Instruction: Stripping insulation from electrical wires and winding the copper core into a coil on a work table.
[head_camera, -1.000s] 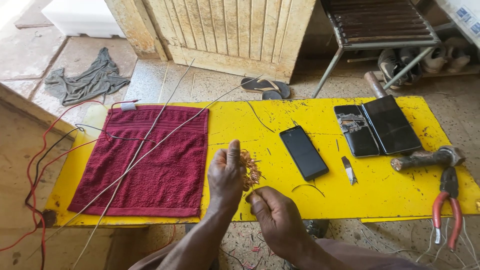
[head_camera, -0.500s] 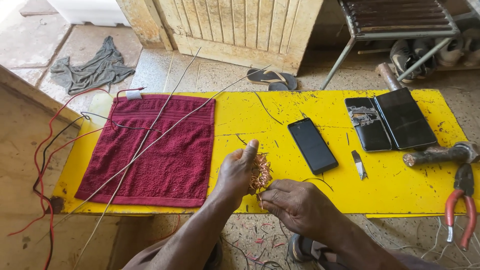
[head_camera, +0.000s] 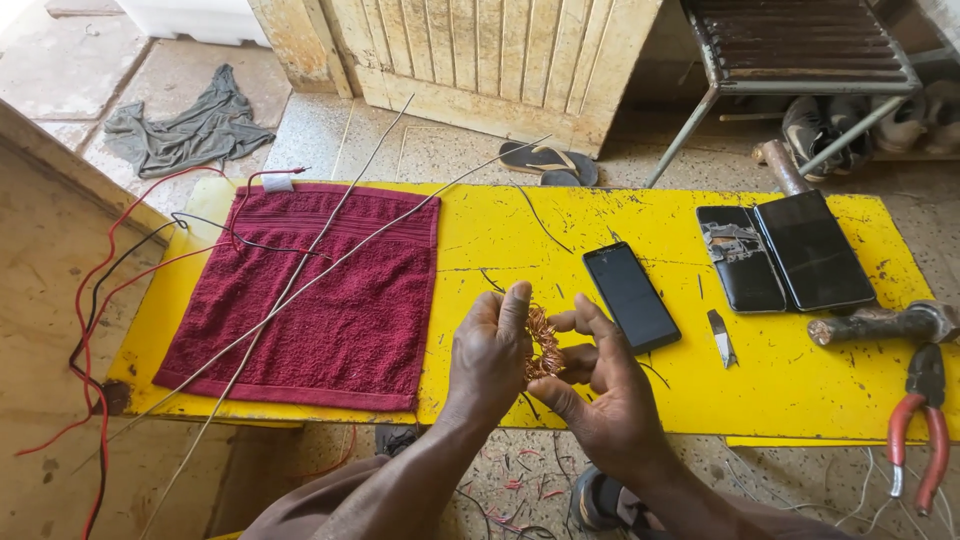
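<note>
Yellow table (head_camera: 800, 400) edge: hands (head_camera: 545, 365), copper wire (head_camera: 543, 345).

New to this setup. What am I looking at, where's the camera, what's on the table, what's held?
No machine here: a person works with two bare hands. The single camera sits on their head and looks down. The left hand and right hand together hold a small tangle of copper wire above the yellow table. On the table lie a red towel crossed by long thin rods, a black phone, an opened phone, a small blade and red-handled pliers.
</note>
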